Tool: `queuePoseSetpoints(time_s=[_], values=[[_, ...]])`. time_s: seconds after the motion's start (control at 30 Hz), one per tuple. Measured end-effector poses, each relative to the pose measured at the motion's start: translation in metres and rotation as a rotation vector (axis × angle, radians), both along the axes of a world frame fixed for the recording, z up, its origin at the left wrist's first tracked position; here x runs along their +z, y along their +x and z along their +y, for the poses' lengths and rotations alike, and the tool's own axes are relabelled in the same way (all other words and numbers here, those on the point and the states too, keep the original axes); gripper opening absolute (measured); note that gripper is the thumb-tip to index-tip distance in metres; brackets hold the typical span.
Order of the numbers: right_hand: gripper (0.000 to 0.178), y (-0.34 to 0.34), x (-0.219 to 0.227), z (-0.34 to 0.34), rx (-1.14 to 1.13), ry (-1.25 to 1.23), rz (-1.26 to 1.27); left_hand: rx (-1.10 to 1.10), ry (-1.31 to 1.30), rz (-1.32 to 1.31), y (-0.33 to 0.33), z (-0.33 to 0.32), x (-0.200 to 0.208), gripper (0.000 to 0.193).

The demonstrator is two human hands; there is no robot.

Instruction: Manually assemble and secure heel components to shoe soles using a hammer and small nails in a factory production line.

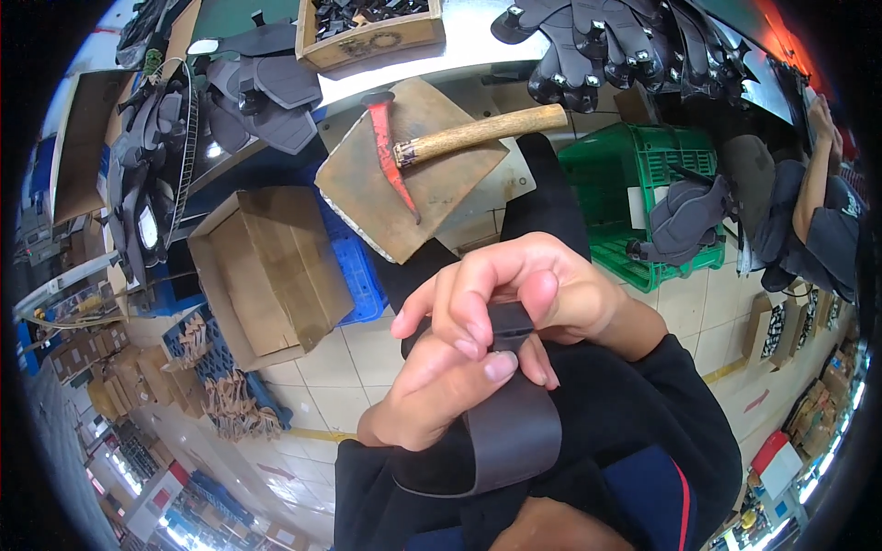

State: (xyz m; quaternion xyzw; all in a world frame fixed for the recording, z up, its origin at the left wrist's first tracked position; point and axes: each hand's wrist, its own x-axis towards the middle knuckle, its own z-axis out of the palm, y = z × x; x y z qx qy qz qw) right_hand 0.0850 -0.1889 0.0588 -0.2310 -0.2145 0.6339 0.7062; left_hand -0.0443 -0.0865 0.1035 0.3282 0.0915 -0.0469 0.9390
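Observation:
My left hand (432, 381) and my right hand (542, 285) meet in front of my chest, both closed on a dark brown, leather-like strap (519, 445). The strap curves in a wide loop below my fingers. At its upper end is a small black rectangular piece (511, 318); whether it is a buckle I cannot tell. My left thumb presses just below this piece, while my right fingers curl over and behind it. Beyond my hands, a hammer (390, 156) with a red head and wooden handle lies on a worn brown board (459, 188).
An opened cardboard box (266, 275) stands at left beside a blue crate (358, 275). At right is a green crate (597, 156) with dark padded pieces (684, 216). A wooden box (372, 41) of small black parts sits on the bench. A co-worker's arm (813, 174) shows far right.

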Motion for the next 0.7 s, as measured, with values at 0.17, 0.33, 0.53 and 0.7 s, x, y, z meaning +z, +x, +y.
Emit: queuePoseSetpoints(time_s=[0.17,0.33,0.53,0.7], values=[[0.064,0.006,0.004,0.0,0.001,0.058,-0.049,-0.202,0.522,-0.374,0.003,0.015,-0.025,0.027],[0.062,0.01,0.0,0.001,-0.023,0.01,-0.071,0.009,0.022,-0.002,0.003,0.003,0.004,0.027],[0.042,0.023,0.002,-0.008,-0.28,0.176,-0.63,-0.081,0.227,-0.008,-0.006,0.013,0.0,0.03],[0.032,0.029,0.012,-0.009,-0.351,0.286,-0.876,-0.046,0.148,-0.002,-0.009,0.011,-0.006,0.028]])
